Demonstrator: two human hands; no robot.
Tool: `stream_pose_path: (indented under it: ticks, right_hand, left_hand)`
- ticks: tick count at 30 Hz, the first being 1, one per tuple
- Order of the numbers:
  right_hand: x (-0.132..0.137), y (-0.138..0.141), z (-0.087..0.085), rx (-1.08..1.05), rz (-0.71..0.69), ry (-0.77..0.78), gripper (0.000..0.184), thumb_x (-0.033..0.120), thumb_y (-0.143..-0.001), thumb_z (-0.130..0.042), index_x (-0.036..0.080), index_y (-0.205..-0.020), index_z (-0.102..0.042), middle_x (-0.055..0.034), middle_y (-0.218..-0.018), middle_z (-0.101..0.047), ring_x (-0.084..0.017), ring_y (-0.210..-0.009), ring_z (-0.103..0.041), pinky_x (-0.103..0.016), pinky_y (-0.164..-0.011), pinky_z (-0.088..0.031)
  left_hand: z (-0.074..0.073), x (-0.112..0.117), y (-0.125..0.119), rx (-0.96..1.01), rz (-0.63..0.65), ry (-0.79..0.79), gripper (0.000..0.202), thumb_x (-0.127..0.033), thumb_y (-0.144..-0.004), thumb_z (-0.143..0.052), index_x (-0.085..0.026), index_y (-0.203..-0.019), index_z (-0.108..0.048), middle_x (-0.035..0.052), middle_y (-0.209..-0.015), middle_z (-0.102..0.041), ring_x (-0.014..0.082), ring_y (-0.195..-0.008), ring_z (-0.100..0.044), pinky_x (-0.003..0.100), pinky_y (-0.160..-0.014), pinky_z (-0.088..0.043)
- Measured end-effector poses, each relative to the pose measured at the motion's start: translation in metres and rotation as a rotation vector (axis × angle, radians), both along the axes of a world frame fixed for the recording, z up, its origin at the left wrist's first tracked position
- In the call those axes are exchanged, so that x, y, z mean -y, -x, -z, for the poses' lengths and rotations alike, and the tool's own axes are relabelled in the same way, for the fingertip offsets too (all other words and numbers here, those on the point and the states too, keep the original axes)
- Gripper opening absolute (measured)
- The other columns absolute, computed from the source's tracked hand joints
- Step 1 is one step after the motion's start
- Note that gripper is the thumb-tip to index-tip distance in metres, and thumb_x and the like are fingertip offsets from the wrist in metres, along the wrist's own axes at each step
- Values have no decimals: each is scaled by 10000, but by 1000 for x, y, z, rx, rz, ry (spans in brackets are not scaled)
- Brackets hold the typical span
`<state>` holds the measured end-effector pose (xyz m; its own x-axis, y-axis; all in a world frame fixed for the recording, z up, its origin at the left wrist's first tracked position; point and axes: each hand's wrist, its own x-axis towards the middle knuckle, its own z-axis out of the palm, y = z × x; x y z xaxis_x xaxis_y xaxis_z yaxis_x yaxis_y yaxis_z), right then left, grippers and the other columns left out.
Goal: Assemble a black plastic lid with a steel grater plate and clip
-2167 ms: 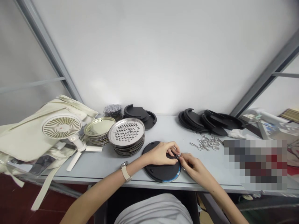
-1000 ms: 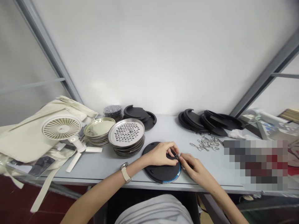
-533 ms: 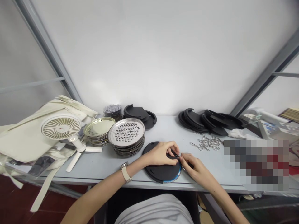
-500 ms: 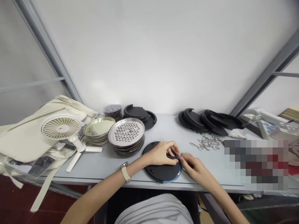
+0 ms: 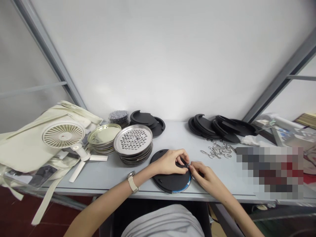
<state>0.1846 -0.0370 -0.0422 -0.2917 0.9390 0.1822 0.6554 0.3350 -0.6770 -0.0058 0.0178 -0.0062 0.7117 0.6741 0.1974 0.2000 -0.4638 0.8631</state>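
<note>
A round black disc (image 5: 170, 181) with a blue rim lies flat near the table's front edge. My left hand (image 5: 170, 162) rests on its top, fingers curled and pressing at the disc's right rim. My right hand (image 5: 202, 173) comes in from the right, thumb and fingers pinched on a small metal hook (image 5: 188, 165) held at that same rim, where both hands meet. A watch with a pale strap (image 5: 132, 181) sits on my left wrist.
A stack of perforated metal plates (image 5: 133, 141) and one of plain gold-toned plates (image 5: 105, 136) stand left of the disc. Black discs are piled at the back middle (image 5: 147, 120) and back right (image 5: 217, 127). Loose metal hooks (image 5: 218, 150) lie right. A white fan (image 5: 64, 135) rests on cloth bags.
Both hands stay pinched at the disc's right rim with only tiny finger shifts. The view has drifted slightly.
</note>
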Motion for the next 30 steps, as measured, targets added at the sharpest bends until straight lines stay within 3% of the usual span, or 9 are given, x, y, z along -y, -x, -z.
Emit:
stream_pose_path:
  ticks: [15, 30]
  right_hand:
    - [1, 2, -5, -13, 11, -25, 364, 376, -946, -355, 202, -645, -461, -8, -636, -517, -177, -656, -492, -289, -639, -425]
    - [0, 2, -4, -3, 10, -38, 380, 392, -947, -346, 208, -624, -422, 12, -605, -471, -167, -628, -476, -279, -616, -409]
  left_hand:
    - [0, 0, -1, -4, -7, 29, 273, -189, -670, -687, -177, -922, -584, 13, -884, -654, 115, -749, -613, 195, -650, -462]
    - [-1, 0, -1, 6, -10, 34, 316, -188, -650, -708, -165, -939, -584, 26, -906, -651, 124, -756, -616, 201, -645, -456]
